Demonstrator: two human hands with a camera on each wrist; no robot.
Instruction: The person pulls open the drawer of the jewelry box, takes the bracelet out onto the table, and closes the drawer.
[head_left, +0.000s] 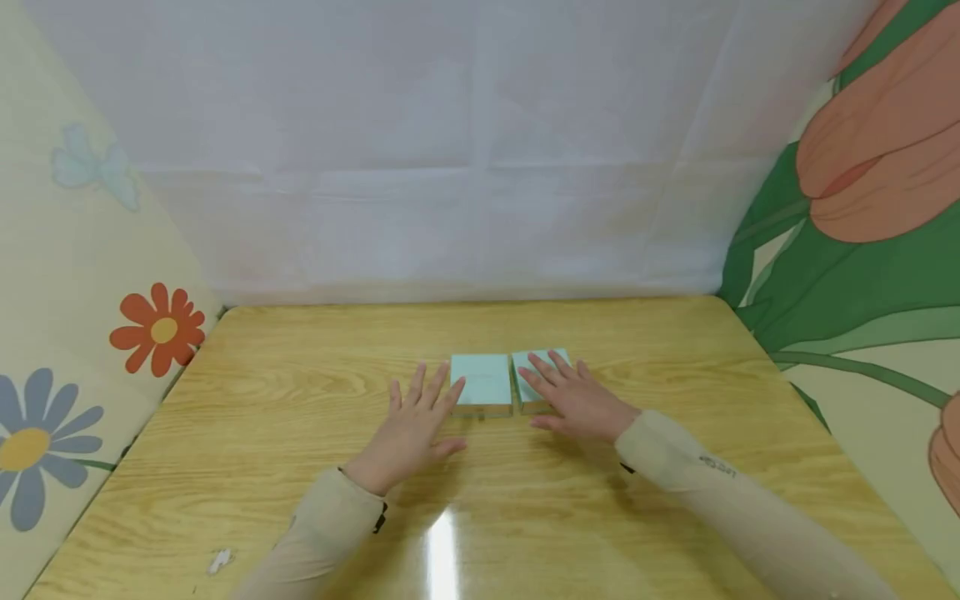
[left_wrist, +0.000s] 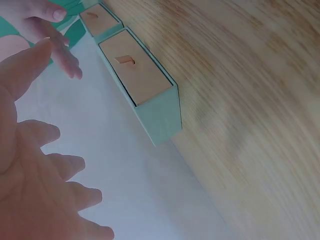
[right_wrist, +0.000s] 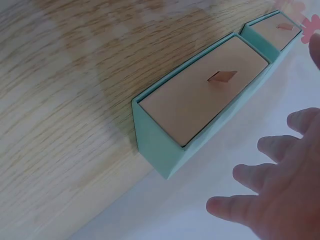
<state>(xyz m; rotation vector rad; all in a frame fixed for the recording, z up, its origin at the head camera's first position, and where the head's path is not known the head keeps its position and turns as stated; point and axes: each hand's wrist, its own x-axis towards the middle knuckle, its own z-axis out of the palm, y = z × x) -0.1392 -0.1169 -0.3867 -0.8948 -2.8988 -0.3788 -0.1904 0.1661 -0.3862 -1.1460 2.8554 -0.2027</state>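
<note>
Two small mint-green drawer boxes stand side by side with a narrow gap, the left box (head_left: pixel 480 379) and the right box (head_left: pixel 531 407). Each has a tan drawer front with a small tab pull, and both drawers look closed. Beside the left box, my left hand (head_left: pixel 408 433) hovers with spread fingers, holding nothing. Over the right box, my right hand (head_left: pixel 581 404) has its fingers stretched out and partly hides the top. Whether it touches the box I cannot tell. The right wrist view shows the right hand's fingers apart from the box.
The boxes stand on a wood-grain table (head_left: pixel 300 367). A white sheet (head_left: pixel 480 167) hangs behind its back edge. Flower-patterned panels (head_left: pixel 862 275) rise at both sides. A small white mark (head_left: pixel 220 561) lies near the front left.
</note>
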